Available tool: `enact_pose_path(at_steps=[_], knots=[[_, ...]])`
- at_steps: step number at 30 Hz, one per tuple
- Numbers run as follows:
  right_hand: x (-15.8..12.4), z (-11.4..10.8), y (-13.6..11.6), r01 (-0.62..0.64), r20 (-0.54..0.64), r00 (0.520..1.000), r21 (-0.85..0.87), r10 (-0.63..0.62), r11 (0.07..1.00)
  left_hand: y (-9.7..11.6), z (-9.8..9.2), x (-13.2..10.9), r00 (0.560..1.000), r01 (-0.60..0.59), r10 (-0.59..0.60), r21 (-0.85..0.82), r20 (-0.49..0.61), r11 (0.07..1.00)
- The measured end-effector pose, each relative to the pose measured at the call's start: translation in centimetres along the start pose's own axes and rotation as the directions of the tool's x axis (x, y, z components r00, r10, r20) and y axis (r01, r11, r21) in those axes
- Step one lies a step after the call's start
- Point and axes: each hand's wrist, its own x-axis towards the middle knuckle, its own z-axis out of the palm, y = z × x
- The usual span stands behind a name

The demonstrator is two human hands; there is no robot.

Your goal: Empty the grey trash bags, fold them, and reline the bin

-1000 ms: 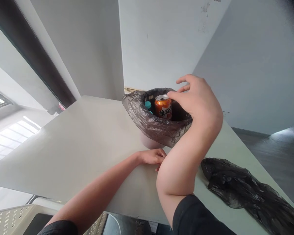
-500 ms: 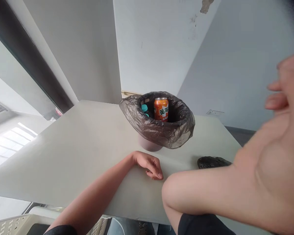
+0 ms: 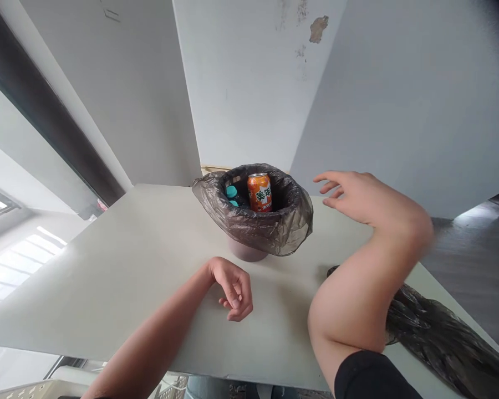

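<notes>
On the white table, my left hand (image 3: 235, 291) rests in front of the bin with its fingers loosely curled inward and nothing visible in them. My right hand (image 3: 351, 194) is raised in the air to the right of the bin, fingers apart, holding nothing. Between and beyond them stands a pinkish-brown bin (image 3: 248, 252), lined with a dark translucent plastic bag (image 3: 270, 233) folded over its rim. An orange drink can (image 3: 260, 193) sticks up inside it, beside bottles with teal caps (image 3: 232, 192). The lower parts of the can and bottles are hidden.
A crumpled black plastic bag (image 3: 444, 338) lies along the table's right side, partly behind my right arm. A cream perforated basket (image 3: 37, 390) shows below the table's front left edge. Beyond the white table (image 3: 149, 244) rises a pale wall (image 3: 245, 100) with peeling paint.
My right hand has come down and inward from the far right toward the bin. My left hand has turned over slightly and loosened from a fist. More of the black bag shows as the view shifts.
</notes>
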Motion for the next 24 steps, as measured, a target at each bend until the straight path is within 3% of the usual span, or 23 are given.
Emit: enact_pose_path(at_steps=[2,4,5,6,7,8,9,10,11,12,14,16,17,18,20,22,24], knots=[[0.7,0.2,0.3,-0.075,0.098,0.992,-0.033,0.077,0.997,-0.3,0.4,-0.8,0.994,-0.056,0.056,0.012,-0.097,0.998],[1.3,0.0,-0.1,-0.101,0.178,0.978,-0.06,0.111,0.993,-0.5,1.3,-2.2,0.942,-0.196,0.197,0.029,-0.273,0.98],[1.4,-0.2,-0.4,-0.104,0.201,0.973,-0.063,0.114,0.993,-0.1,2.1,-3.1,0.87,-0.299,0.294,0.052,-0.396,0.953],[1.5,-0.4,-0.7,-0.108,0.219,0.969,-0.06,0.118,0.992,0.6,2.9,-4.2,0.763,-0.38,0.372,0.099,-0.529,0.92],[1.5,-0.6,-0.9,-0.116,0.235,0.964,-0.05,0.124,0.992,1.8,3.8,-5.4,0.57,-0.435,0.445,0.206,-0.691,0.877],[1.5,-0.7,-1.2,-0.128,0.248,0.96,-0.038,0.134,0.991,3.4,4.7,-6.7,0.282,-0.452,0.523,0.369,-0.805,0.812],[1.5,-0.8,-1.3,-0.139,0.255,0.956,-0.027,0.142,0.99,5.3,5.4,-7.9,-0.042,-0.404,0.572,0.538,-0.819,0.74],[1.6,-0.8,-1.4,-0.146,0.261,0.954,-0.022,0.147,0.989,7.4,5.9,-9.0,-0.312,-0.297,0.568,0.646,-0.761,0.703],[1.7,-0.8,-1.4,-0.146,0.269,0.952,-0.02,0.146,0.989,9.4,6.2,-10.0,-0.492,-0.166,0.53,0.672,-0.691,0.722],[1.9,-0.6,-1.4,-0.14,0.281,0.949,-0.019,0.14,0.99,11.1,6.2,-10.9,-0.604,-0.036,0.503,0.652,-0.618,0.758],[2.4,0.0,-1.2,-0.128,0.321,0.938,-0.019,0.128,0.992,13.1,5.5,-12.1,-0.75,0.196,0.426,0.445,-0.506,0.874],[2.8,0.4,-0.9,-0.134,0.352,0.927,-0.012,0.129,0.991,13.1,4.6,-12.6,-0.845,0.242,0.239,0.055,-0.479,0.969],[3.0,0.4,-0.8,-0.143,0.349,0.928,0.001,0.134,0.99,12.6,4.3,-12.7,-0.859,0.201,0.125,-0.104,-0.496,0.974],[3.0,0.4,-0.8,-0.153,0.333,0.933,0.022,0.137,0.988,11.9,4.1,-12.7,-0.842,0.148,0.016,-0.201,-0.539,0.968],[2.7,0.0,-0.9,-0.166,0.271,0.953,0.102,0.133,0.981,10.8,4.2,-12.6,-0.733,0.072,-0.115,-0.245,-0.671,0.967],[2.2,-0.7,-1.2,-0.166,0.164,0.978,0.219,0.132,0.961,10.4,4.6,-12.3,-0.616,0.05,-0.093,-0.157,-0.782,0.986],[1.8,-1.2,-1.7,-0.136,0.019,0.99,0.366,0.138,0.921,10.6,5.0,-12.1,-0.588,0.03,0.057,0.048,-0.807,0.998]])
